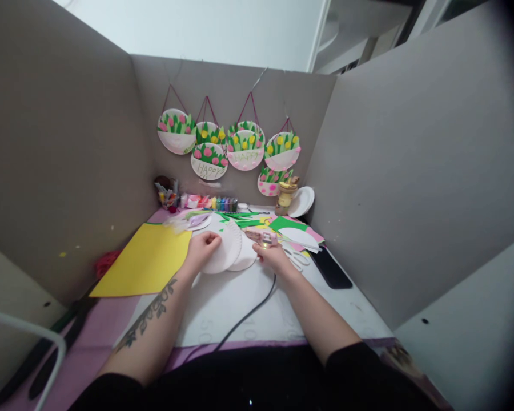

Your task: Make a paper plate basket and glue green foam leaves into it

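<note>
My left hand (203, 249) pinches the left edge of a white paper plate (223, 255) with a ridged rim, tilted above the table. Another white plate piece (245, 258) lies partly behind it, to the right. My right hand (269, 255) is wrapped round a pink glue gun (263, 237), its nozzle pointing left near the plate's upper rim. From below the glue gun a dark cord (251, 313) runs down to the table's front edge. White scissors (297, 258) rest just right of my right hand.
Yellow sheet (143, 260) on the left; black phone (330, 268) on the right. Green paper strips (240, 220), paint bottles (225, 204) and a cup of pens (168, 197) stand or lie at the back. Decorated plates (245, 151) hang on the grey partition.
</note>
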Motion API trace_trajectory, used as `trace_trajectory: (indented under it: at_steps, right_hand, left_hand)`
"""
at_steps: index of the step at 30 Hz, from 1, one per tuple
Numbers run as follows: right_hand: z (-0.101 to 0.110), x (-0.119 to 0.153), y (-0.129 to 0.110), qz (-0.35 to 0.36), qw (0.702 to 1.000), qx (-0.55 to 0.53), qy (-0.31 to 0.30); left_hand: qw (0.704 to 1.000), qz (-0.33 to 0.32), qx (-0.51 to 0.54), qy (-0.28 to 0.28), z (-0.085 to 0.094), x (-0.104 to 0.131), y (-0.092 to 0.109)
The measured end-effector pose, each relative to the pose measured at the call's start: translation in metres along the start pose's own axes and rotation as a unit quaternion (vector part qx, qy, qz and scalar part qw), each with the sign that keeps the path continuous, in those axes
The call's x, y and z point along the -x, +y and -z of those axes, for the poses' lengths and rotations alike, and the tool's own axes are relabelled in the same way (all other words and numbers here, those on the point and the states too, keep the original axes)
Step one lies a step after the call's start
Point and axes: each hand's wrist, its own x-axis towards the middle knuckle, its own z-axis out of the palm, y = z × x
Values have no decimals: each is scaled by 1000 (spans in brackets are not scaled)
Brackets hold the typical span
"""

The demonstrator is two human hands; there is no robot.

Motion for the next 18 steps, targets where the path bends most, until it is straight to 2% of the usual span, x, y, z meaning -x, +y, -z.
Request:
trace_trajectory:
  at_steps: [9,18]
  right_hand:
    - [0,1,-1,4,1000,-1,-5]
    - [0,6,-7,39,999,20,-24]
  left_hand:
    - [1000,16,5,16,3,0,1]
    - [999,27,17,32,4,-2,-2]
